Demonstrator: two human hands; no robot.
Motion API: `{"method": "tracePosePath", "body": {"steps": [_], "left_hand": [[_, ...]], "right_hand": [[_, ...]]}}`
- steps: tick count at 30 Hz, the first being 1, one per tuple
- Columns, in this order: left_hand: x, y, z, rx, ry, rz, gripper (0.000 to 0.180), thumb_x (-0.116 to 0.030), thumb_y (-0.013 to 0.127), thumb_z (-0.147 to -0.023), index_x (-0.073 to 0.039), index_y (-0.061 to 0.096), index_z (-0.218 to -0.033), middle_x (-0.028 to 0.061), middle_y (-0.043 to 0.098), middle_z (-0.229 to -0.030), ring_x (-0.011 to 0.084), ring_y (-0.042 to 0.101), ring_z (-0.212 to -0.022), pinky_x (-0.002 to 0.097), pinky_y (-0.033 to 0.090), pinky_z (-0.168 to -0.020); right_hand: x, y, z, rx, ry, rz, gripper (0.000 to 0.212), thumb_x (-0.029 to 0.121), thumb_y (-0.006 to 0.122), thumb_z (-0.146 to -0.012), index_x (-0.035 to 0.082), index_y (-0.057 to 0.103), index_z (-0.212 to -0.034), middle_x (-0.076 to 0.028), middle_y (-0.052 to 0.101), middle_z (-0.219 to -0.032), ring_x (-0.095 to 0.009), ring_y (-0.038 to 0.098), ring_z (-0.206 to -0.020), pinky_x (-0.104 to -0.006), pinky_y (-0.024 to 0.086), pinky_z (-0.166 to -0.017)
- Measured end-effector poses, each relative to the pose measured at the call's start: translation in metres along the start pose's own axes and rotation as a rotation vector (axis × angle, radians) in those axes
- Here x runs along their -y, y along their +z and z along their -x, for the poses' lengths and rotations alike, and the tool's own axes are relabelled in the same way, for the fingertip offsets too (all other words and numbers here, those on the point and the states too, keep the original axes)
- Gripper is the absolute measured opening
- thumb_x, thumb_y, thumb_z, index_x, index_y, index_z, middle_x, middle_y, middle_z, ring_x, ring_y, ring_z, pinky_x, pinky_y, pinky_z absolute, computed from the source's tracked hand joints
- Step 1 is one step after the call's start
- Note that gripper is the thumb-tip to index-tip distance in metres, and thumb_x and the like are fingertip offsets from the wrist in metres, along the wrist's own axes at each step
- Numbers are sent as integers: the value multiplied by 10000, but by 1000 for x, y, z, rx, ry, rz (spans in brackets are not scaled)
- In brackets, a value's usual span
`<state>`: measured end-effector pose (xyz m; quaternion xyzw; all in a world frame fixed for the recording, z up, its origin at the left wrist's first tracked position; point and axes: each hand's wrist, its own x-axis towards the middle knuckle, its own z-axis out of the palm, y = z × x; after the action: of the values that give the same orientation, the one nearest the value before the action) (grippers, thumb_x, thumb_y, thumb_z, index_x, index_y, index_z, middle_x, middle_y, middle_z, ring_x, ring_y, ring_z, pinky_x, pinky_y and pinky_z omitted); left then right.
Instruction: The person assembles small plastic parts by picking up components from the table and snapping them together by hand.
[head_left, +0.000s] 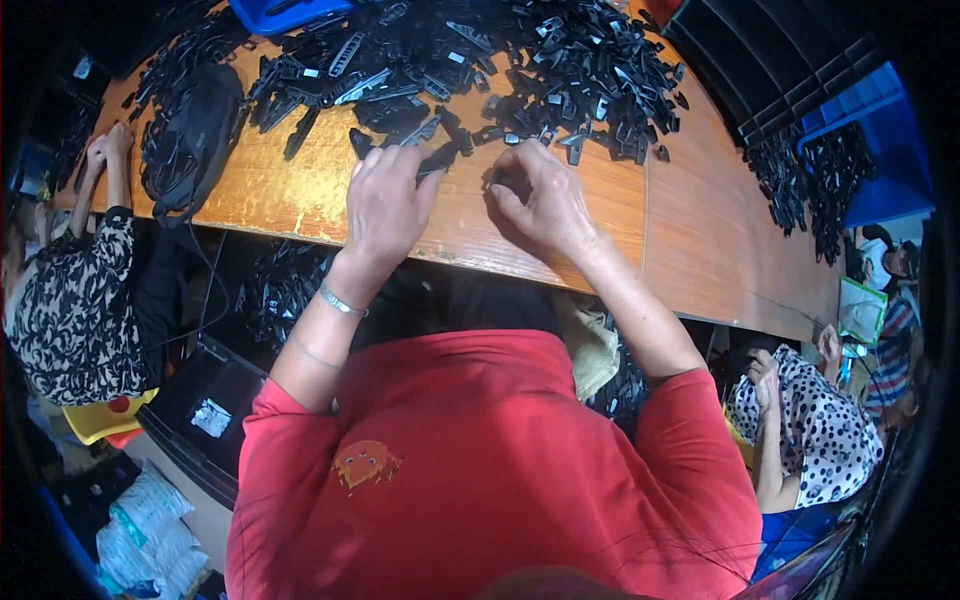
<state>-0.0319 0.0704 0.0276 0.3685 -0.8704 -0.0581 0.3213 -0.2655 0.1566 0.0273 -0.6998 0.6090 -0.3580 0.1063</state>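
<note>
Fingers of left hand half-curled beside one black part, grasp indeterminable; right hand loosely curled, grasp likewise hidden. Loose pieces: twelve o'clock, too numerous to count; bag: one, ten o'clock

Pretty packed in there tbh. A long orange-brown wooden table stretched across, with a seam toward the right and a bright patch of light glaring off the left half. There was a yellow seat over left and white bags piled near it.
</note>
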Motion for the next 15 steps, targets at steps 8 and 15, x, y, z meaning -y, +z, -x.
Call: {"method": "tracePosePath", "body": {"steps": [8,15], "left_hand": [[-12,-1,35,140,-202,483,149,-119,790,-977,-44,780,-1105,150,731,-1014,350,712,-939,443,563,-809],[-11,-1,42,36,-72,227,217,-128,828,-909,-45,770,-1100,130,647,-1041,347,631,-1006,453,530,-864]], "right_hand": [[4,4,16,-7,-43,-114,292,98,810,-908,49,752,-1190,-156,714,-1010,-351,745,-928,-418,595,-789],[11,-3,12,141,136,159,178,151,831,-917,61,799,-1067,-165,743,-1056,-397,748,-962,-477,600,-830]]}}
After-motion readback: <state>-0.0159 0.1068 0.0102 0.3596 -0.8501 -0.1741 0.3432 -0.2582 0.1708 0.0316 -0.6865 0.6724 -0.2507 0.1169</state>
